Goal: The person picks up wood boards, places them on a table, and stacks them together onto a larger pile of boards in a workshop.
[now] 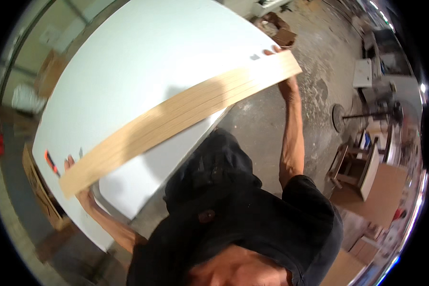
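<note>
Plank (176,113), flat, wood-grained, slants over smooth tabletop (143,47).

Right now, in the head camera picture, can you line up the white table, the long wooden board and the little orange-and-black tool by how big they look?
1. White table
2. Long wooden board
3. Orange-and-black tool

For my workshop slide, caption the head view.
Left hand and right hand hold a long wooden board near its ends over a white surface.
</note>
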Demonstrator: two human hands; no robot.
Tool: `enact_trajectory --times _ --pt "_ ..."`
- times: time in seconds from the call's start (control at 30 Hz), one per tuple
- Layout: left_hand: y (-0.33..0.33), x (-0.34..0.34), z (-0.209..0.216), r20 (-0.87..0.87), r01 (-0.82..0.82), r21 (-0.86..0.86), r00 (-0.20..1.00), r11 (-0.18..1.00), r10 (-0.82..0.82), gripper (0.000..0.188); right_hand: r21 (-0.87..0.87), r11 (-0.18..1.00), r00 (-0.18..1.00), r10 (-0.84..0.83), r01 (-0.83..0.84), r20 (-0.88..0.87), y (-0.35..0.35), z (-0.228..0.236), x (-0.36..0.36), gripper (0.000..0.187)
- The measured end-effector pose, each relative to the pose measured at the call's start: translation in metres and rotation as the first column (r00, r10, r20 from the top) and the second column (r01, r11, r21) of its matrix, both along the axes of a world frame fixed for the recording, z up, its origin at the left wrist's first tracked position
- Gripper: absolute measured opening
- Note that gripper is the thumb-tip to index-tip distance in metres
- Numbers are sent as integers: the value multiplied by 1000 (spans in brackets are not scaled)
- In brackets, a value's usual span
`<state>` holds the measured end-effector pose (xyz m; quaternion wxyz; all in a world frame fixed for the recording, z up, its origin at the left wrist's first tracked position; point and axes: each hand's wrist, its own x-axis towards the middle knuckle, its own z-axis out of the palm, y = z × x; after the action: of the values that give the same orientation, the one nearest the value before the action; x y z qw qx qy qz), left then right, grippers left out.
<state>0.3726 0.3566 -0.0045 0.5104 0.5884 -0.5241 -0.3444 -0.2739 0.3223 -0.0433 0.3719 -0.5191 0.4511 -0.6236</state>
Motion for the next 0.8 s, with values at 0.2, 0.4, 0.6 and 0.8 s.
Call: enact_trajectory --times 0.2,0.4,0.6,0.8 --pt "-32 -32 -35 -137 234 262 969 936 -204 97 340 813 881 -449 472 -149 56 11 -19 39" --pt "-63 -64 -9 -213 447 542 892 712 -398 93 703 398 790 -464 590 -400 194 43 70 83" --pt "-92 -115 9 -254 615 640 735 460 -629 89 855 109 591 -766 506 -252 395 42 148 79" --pt "-98 -209 21 -294 759 621 456 194 -840 86 786 -186 245 -886 589 -393 539 56 225 79"
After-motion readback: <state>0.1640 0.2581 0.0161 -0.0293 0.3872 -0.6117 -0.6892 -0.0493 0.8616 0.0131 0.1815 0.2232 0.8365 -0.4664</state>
